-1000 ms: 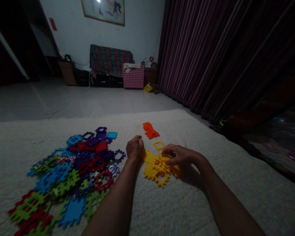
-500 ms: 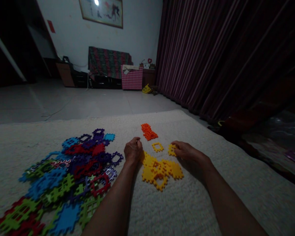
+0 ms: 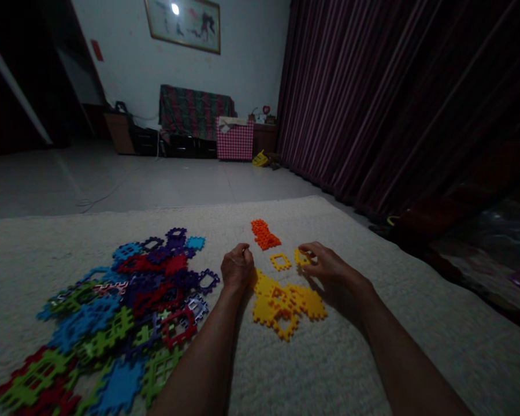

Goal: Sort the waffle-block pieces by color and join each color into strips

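My right hand (image 3: 327, 263) has a small yellow interlocking tile (image 3: 301, 257) with toothed edges between thumb and fingers, just above the bedspread. My left hand (image 3: 237, 267) rests closed at the left edge of the yellow tile pile (image 3: 266, 305); its curled fingers hide whatever they may hold. Between the hands lies a yellow open-frame tile (image 3: 280, 262), flat and apart from the pile. Beyond it is a group of orange tiles (image 3: 264, 233), overlapping or joined; I cannot tell which.
A big mixed heap of blue, green, red and purple tiles (image 3: 123, 300) spreads to the left of my left arm. Everything lies on a pale quilted bedspread (image 3: 416, 323). Dark curtains (image 3: 351, 92) hang at the right, and a low cabinet (image 3: 190, 147) stands against the far wall.
The fingers and thumb of my right hand have parted somewhat around the yellow tile, which has tilted. My left hand stays closed in the same place. The view has shifted slightly.
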Tool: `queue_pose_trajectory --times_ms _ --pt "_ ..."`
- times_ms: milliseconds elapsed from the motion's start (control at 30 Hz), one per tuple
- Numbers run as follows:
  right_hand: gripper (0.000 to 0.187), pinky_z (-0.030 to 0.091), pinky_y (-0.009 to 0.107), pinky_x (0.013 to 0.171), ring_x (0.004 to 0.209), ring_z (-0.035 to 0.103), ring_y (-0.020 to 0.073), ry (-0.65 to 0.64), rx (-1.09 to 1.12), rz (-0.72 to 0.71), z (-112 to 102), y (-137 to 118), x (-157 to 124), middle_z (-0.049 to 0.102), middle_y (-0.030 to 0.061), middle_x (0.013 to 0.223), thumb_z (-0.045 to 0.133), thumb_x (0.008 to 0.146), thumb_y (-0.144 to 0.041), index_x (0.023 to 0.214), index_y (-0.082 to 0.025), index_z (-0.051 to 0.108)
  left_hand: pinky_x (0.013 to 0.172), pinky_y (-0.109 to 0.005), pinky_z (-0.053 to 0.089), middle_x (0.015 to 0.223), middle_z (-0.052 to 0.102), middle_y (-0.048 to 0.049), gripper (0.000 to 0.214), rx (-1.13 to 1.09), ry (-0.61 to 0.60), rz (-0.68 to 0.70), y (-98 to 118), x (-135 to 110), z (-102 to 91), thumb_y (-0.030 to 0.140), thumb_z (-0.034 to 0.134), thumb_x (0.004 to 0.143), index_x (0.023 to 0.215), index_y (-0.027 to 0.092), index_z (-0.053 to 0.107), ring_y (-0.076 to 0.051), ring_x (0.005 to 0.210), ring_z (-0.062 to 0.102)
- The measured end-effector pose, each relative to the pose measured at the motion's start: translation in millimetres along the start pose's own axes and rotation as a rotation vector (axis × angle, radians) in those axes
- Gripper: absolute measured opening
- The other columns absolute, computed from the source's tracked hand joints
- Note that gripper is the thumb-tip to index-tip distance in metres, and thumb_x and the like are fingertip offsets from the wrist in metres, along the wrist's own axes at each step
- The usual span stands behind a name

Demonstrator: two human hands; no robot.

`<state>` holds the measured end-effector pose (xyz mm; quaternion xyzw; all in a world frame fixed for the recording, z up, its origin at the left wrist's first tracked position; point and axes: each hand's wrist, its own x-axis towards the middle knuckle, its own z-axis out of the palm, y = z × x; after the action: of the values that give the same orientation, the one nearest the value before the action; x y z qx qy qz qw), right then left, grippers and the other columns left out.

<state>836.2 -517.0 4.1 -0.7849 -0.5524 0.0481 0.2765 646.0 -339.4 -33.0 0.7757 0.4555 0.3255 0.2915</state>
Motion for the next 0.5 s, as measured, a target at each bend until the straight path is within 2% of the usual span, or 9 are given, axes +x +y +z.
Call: queue_pose_trajectory --times_ms 133,267,500 --pt "0.050 0.052 0.034 0.090 0.112 0.059 0.0212 -0.016 0.144 -0.102 19 -18 15 0.058 0.0078 0.129 0.058 0.075 -0.016 0.125 -0.026 0.060 0.072 -0.025 0.048 0.094 0.078 -0.0053 0.033 -0.004 -0.013 -0.013 0 0 -0.3 0.026 0.049 0.088 0.109 0.025 0.074 -0.018 0.086 0.071" --pt "0.057 0.047 0.038 0.101 0.117 0.056 0.0209 -0.005 0.153 -0.180 41 -25 22 0.058 0.0084 0.127 0.053 0.069 -0.007 0.123 -0.024 0.061 0.075 -0.026 0.048 0.097 0.078 -0.0062 0.033 0.028 -0.004 -0.006 4 -1 -3.2 0.025 0.049 0.088 0.109 0.025 0.074 -0.019 0.088 0.071" --pt "0.060 0.042 0.039 0.106 0.121 0.055 0.0214 -0.047 0.022 -0.209 44 -25 21 0.060 0.0117 0.128 0.047 0.064 -0.002 0.121 -0.017 0.061 0.076 -0.025 0.049 0.093 0.078 -0.0055 0.032 -0.008 -0.011 -0.034 6 -1 -4.2 0.024 0.050 0.087 0.109 0.025 0.075 -0.019 0.086 0.071"
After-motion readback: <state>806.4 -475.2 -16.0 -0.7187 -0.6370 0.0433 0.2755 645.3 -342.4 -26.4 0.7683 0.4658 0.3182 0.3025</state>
